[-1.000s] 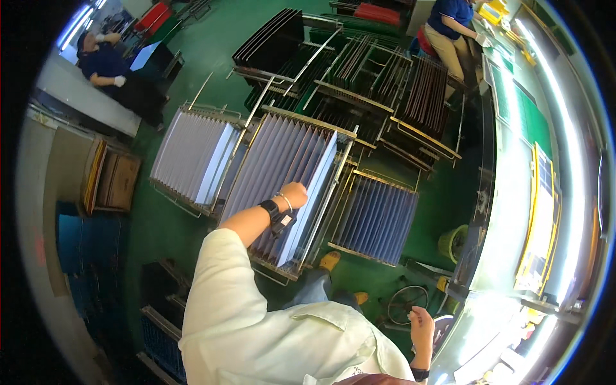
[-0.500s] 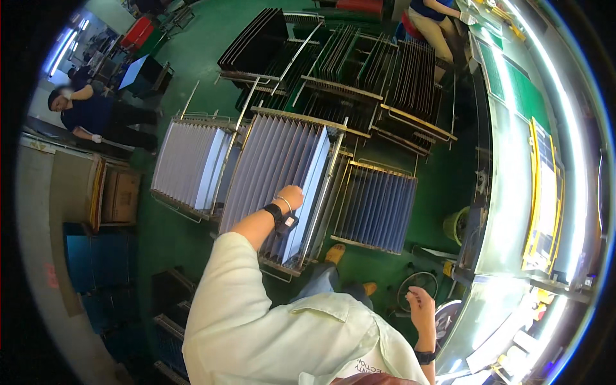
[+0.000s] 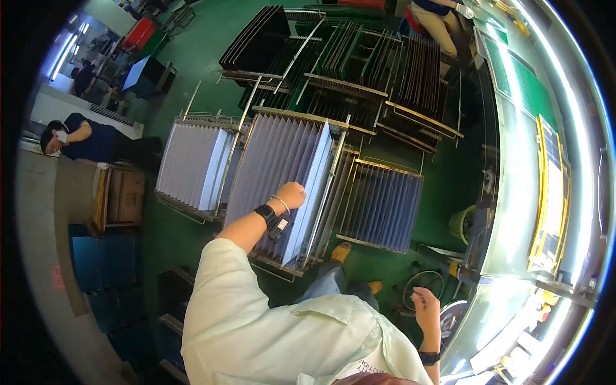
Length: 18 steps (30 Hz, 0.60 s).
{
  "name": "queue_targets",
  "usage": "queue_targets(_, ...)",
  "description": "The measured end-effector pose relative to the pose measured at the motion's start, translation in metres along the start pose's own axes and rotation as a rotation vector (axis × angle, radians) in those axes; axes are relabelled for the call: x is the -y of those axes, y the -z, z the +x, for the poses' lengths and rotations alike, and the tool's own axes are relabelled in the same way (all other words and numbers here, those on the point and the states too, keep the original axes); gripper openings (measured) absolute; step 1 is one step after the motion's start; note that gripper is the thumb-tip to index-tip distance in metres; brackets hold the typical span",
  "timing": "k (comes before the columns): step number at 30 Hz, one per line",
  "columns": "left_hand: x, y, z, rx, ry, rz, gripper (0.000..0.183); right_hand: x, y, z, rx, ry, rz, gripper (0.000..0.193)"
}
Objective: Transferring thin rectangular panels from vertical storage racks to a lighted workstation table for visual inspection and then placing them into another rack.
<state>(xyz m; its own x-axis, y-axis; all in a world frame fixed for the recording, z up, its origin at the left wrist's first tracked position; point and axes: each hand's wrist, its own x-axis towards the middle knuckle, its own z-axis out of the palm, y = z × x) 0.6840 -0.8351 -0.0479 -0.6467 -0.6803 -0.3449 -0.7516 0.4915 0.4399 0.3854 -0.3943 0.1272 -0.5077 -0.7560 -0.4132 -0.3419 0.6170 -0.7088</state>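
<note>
My left hand (image 3: 292, 195) is closed at the top edge of a pale panel (image 3: 309, 196), the outermost on the right of a metal rack (image 3: 301, 118). Several thin panels (image 3: 266, 147) stand upright side by side in that rack. A dark watch (image 3: 264, 212), a bangle and a small black box are on my left wrist. Away from the racks, on the right, my right hand (image 3: 426, 310) is raised with loosely bent fingers apart and nothing visible in it. A dark band (image 3: 428, 358) circles that wrist.
Beside the middle rack stand a left rack of white panels (image 3: 192, 157) and a right rack of bluish panels (image 3: 382, 205). Racks of dark boards (image 3: 256, 42) are beyond. A bright bench (image 3: 513, 192) runs along the right. A person (image 3: 93, 138) is at left, another (image 3: 436, 22) far right.
The person at left has moved toward the left wall, with a hand raised to the head. My left hand stays at the panel edge; the view has shifted slightly.
</note>
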Motion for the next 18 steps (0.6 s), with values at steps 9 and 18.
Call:
queue_targets(9, -0.021, 0.048, -0.012, -0.025, -0.089, -0.042, 0.032, 0.008, 0.0, 0.003, -0.023, 0.054, 0.037, 0.019)
queue_targets(18, -0.153, 0.258, -0.074, 0.173, -0.113, -0.283, 0.037, 0.023, -0.043, 0.059, 0.079, 0.115, 0.26, 0.026)
